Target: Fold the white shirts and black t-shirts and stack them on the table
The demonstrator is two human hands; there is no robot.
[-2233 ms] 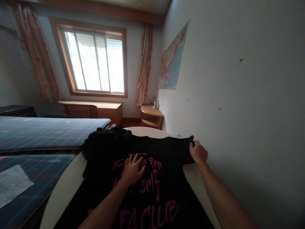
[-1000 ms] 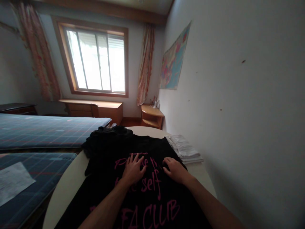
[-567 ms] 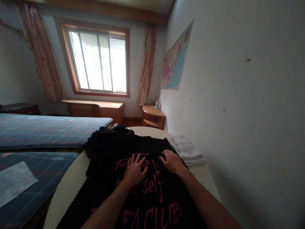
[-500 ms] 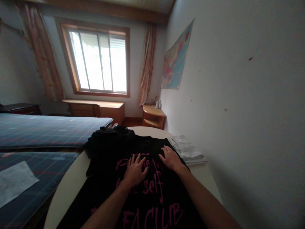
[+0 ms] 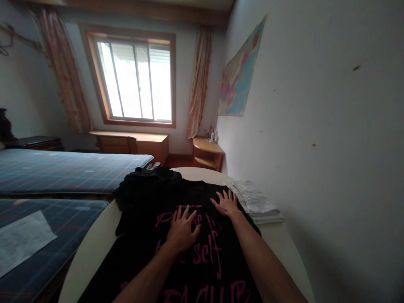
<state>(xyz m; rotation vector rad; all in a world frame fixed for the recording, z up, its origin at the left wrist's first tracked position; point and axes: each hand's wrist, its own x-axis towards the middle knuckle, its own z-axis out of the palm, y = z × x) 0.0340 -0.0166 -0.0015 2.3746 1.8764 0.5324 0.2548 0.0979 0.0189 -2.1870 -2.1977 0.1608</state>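
Head view, as it reaches my remote station: a black shirt lies printed side up on a pale round table, its collar toward the far edge and its lower part running out of the frame at the bottom; magenta lettering covers the front; the left hand rests across the upper lines of print, palm down and fingers spread; the right hand lies near the shoulder on the right side, likewise spread; the two are apart from each other, and neither grips anything that I can make out; how hard they press I cannot tell. A heap of black cloth sits at the shirt's upper left, dark against dark, so I cannot trace where one ends and the other begins; folded white cloths lie just beside the right shoulder; no sleeve shows spread out on that side. I judge the step in hand to be smoothing the front flat; to do it well, I would use the left palm as a light anchor near the middle and sweep the right outward from collar to shoulder, fingers wide, so that slack leaves at the edge rather than gathering under the print; I would lift the right palm before it reaches the white cloths, lest it disturb them, and check the side edges for cloth doubled underneath, which this view does not settle.
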